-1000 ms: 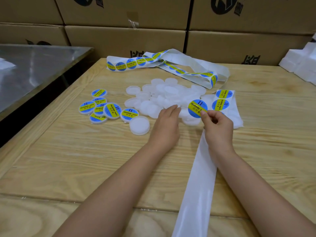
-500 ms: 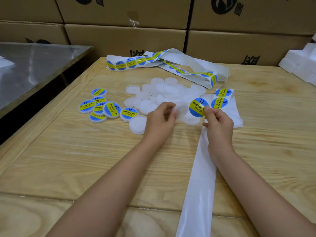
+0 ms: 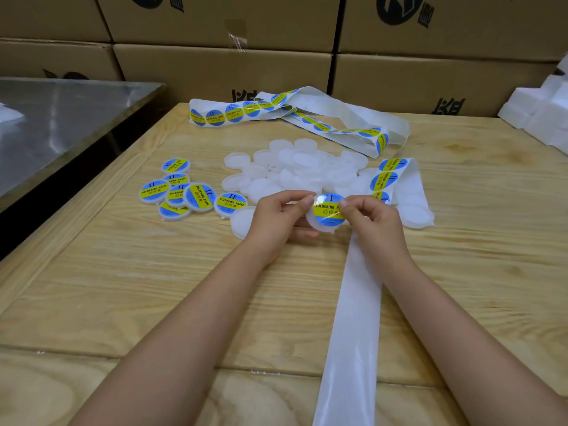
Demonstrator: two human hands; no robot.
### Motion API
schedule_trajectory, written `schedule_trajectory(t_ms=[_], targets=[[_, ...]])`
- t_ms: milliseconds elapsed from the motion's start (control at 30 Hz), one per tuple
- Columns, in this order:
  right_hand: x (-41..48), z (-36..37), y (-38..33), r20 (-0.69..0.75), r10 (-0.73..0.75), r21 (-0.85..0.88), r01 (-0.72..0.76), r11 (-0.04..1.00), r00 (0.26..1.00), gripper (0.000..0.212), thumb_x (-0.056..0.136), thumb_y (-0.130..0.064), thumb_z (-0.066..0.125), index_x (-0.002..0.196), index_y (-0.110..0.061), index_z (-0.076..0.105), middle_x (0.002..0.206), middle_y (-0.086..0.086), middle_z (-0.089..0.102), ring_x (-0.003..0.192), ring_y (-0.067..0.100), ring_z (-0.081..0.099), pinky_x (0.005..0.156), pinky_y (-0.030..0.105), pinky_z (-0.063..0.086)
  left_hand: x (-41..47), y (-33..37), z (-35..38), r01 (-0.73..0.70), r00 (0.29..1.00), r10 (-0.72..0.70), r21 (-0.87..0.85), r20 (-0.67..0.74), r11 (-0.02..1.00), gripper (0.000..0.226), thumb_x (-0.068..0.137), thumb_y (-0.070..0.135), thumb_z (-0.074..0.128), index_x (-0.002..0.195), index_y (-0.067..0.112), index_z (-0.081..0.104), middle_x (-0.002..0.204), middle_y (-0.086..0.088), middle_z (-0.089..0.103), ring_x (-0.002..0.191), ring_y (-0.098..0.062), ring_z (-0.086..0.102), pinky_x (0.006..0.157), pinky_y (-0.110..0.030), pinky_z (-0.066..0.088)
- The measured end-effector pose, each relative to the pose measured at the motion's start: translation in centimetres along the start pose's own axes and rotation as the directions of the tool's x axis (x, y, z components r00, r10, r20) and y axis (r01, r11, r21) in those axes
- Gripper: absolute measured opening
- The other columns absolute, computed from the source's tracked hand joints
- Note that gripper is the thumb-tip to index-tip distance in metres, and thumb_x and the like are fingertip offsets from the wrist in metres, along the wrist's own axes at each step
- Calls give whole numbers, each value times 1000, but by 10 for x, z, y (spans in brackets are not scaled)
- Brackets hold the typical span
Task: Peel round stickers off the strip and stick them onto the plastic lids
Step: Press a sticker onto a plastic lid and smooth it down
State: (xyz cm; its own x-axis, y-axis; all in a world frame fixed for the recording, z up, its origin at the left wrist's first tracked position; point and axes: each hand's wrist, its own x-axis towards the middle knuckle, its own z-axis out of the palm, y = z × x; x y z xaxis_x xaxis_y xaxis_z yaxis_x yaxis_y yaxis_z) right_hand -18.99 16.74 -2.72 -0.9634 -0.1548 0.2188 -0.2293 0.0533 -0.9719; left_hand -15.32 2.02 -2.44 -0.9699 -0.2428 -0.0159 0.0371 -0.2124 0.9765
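Both hands meet in the middle of the wooden tabletop [image 3: 153, 287], just above its surface. The left hand [image 3: 276, 216] grips one white plastic lid [image 3: 319, 228] by its left edge, the thumb and fingers curled around it. The right hand [image 3: 372, 219] pinches the right edge of a round sticker [image 3: 326, 209], blue and yellow, which lies over the top of this lid; I cannot tell if it is pressed flat everywhere. Under the right wrist the white strip [image 3: 350, 333] runs from the near edge away to the right hand, carries some stickers beyond it, and then loops at the far side. Behind the hands is a heap of bare lids [image 3: 295, 170], and one single bare lid [image 3: 241, 222] lies beside the left hand. The labelled lids [image 3: 181, 192] are grouped to the left. Cardboard boxes [image 3: 215, 66] stand at the back.
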Motion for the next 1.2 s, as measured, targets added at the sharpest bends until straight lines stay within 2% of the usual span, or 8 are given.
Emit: schedule_trajectory(t_ms=[133,367,467,700,867,967,1067,1200], targets=[[1,-1,2,18,-21,-56,22,998,1000,21,87,-13,64,67,-16,61,87,-8,63,84,2,58,78,10,42,0,0,-1,-19,1000,19,8,13,1000,13,93,12,56,94,14,68,72,0,73,63,-17,70,48,-23,53],[1,-3,2,58,23,-176,-12,984,998,18,87,-23,64,75,-9,67,84,4,71,82,8,61,73,13,43,-1,0,0,-44,999,42,55,33,998,13,91,14,57,90,15,70,73,3,72,61,-16,68,47,-22,52],[0,-3,0,57,33,-197,-22,980,998,19,88,-22,64,79,-6,68,86,6,71,85,11,61,76,18,43,-1,0,0,-48,998,45,59,45,997,14,92,13,57,89,16,70,73,4,72,61,-15,68,47,-22,53],[-1,-2,-2,51,34,-252,-20,968,998,19,87,-22,64,81,-5,69,83,1,70,81,7,60,71,10,41,0,-1,-1,-42,998,38,59,58,997,14,92,14,57,87,15,70,72,2,72,60,-16,68,48,-22,52],[-2,-2,-2,51,35,-283,-19,959,998,18,88,-23,63,81,-7,68,80,-3,68,79,7,59,72,16,42,1,-3,-3,-33,996,29,40,89,999,10,89,9,60,91,13,70,75,0,73,63,-18,68,50,-23,53],[-2,-3,-2,53,32,-305,-14,952,998,16,88,-23,63,79,-10,68,75,-8,65,75,3,58,70,15,42,1,-4,-4,-45,994,41,43,101,998,12,86,3,62,94,10,68,75,-2,72,63,-17,67,50,-23,53],[-2,-2,-1,45,6,-355,10,935,999,15,87,-24,64,77,-13,67,73,-12,64,71,-1,56,65,11,40,2,-4,-3,-58,995,52,68,88,996,14,86,1,62,96,9,67,75,-4,72,62,-17,67,50,-23,53],[-6,0,-1,12,-126,-493,115,862,992,13,84,-23,66,76,-13,66,73,-8,64,69,2,54,63,18,35,2,-5,0,-55,997,51,77,50,996,14,85,-1,63,97,6,66,77,-11,69,58,-18,66,49,-24,53]])
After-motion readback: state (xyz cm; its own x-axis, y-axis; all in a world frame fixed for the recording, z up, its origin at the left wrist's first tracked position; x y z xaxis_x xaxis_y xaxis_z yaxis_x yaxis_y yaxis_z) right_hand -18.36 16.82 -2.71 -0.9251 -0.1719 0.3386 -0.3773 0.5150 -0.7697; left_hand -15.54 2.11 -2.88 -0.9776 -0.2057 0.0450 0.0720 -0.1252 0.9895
